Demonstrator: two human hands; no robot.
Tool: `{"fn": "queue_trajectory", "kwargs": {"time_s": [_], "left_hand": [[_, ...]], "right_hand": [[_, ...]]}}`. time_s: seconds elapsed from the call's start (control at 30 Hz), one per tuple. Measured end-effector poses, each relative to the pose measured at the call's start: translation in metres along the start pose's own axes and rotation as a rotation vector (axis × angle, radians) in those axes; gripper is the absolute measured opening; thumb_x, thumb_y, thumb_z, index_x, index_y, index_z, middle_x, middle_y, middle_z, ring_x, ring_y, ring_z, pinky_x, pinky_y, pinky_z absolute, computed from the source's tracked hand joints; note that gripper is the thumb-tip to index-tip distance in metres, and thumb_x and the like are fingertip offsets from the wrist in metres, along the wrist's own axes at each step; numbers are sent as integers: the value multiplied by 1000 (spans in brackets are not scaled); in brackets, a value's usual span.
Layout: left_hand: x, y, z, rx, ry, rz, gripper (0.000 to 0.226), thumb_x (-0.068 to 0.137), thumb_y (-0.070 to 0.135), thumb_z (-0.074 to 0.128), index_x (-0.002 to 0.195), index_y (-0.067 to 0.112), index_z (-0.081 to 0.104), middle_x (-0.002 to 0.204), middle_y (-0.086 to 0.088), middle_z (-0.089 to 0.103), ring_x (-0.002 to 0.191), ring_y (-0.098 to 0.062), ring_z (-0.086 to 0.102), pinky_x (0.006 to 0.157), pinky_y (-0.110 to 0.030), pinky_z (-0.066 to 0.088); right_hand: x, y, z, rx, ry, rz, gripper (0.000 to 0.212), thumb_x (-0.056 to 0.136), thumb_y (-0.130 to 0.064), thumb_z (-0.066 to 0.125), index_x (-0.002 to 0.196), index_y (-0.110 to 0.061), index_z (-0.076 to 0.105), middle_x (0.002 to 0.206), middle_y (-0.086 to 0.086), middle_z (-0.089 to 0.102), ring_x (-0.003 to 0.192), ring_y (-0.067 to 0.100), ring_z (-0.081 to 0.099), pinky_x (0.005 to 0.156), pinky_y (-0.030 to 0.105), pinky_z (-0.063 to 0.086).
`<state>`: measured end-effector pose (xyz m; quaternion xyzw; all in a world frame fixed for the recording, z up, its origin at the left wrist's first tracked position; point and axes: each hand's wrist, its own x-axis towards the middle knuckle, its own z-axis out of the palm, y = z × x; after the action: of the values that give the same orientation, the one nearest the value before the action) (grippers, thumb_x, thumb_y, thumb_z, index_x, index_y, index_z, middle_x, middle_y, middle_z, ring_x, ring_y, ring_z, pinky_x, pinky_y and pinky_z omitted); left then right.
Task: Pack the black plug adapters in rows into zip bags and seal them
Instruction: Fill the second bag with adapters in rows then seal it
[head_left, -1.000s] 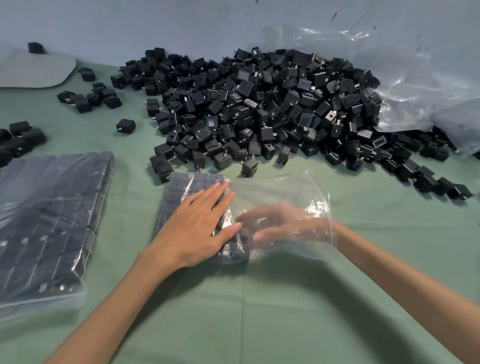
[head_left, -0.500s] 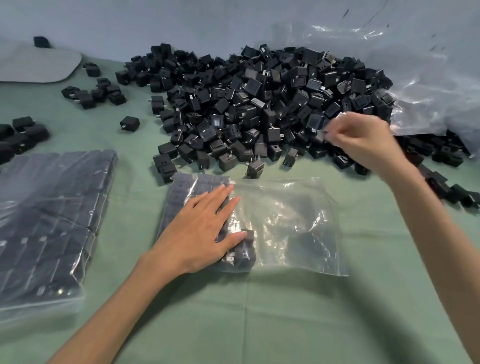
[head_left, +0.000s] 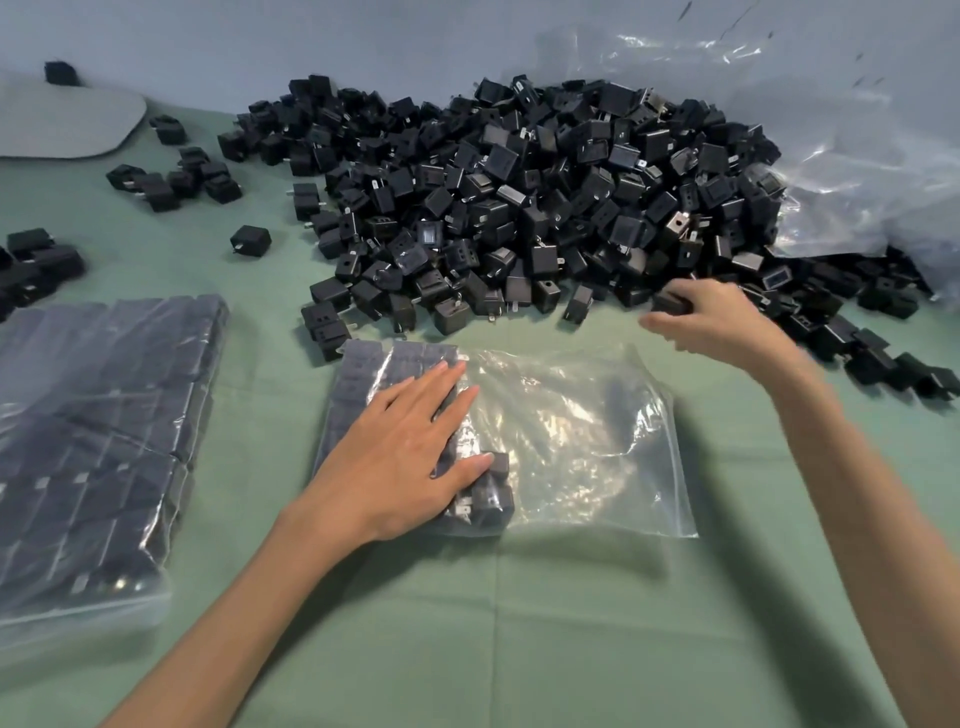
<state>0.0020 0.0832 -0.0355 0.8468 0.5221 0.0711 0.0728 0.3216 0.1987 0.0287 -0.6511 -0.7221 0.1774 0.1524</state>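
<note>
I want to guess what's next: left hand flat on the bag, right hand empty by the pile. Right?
No. Head view: the right hand grips a black plug adapter by the pile; the left hand lies flat on the zip bag.

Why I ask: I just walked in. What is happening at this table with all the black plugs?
A person is packing black plug adapters into a clear zip bag. The left hand lies flat on the packed rows at the bag's left side; the rest of the bag looks empty. The right hand, at the near edge of the loose pile, holds an adapter. A full bag lies further left.
</note>
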Motion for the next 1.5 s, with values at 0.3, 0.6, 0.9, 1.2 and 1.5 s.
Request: {"fn": "queue_trajectory", "kwargs": {"time_s": [0.3,0.6,0.9,1.2,1.5], "left_hand": [[0,0,-1,-11,-1,12,74,86,67,-10,149,29,-10,160,11,-14,144,-1,-17,119,-27,-7],[0,0,-2,-81,6,13,66,89,53,-11,150,29,-11,159,14,-14,141,7,-20,116,-20,-11],[1,-1,-2,-75,1,8,68,91,53,-9,153,27,-6,161,12,-10,143,4,-17,118,-23,-8],[0,0,-1,-21,4,11,67,90,57,-8,151,33,-2,162,10,-6,145,-1,-13,120,-29,-2],[0,0,-1,-31,1,6,68,89,58,-9,151,30,-5,161,11,-9,145,-1,-14,120,-31,-2]], "right_hand": [[-70,-1,41,680,-707,-144,48,83,-23,65,126,-45,58,100,-11,67,89,10,64,79,21,53],[-62,-59,86,295,-470,-307,30,94,-28,59,123,-37,58,112,-22,58,105,-6,50,91,13,36],[-88,-90,77,887,-587,-264,15,94,4,52,107,9,56,102,29,62,87,24,68,71,29,58],[-67,-55,73,859,-907,-282,38,96,-7,53,133,-1,52,130,6,61,115,16,61,91,28,51],[-1,20,-26,392,67,32,7,86,-26,68,91,-21,71,77,-2,73,55,-1,61,48,11,44]]}}
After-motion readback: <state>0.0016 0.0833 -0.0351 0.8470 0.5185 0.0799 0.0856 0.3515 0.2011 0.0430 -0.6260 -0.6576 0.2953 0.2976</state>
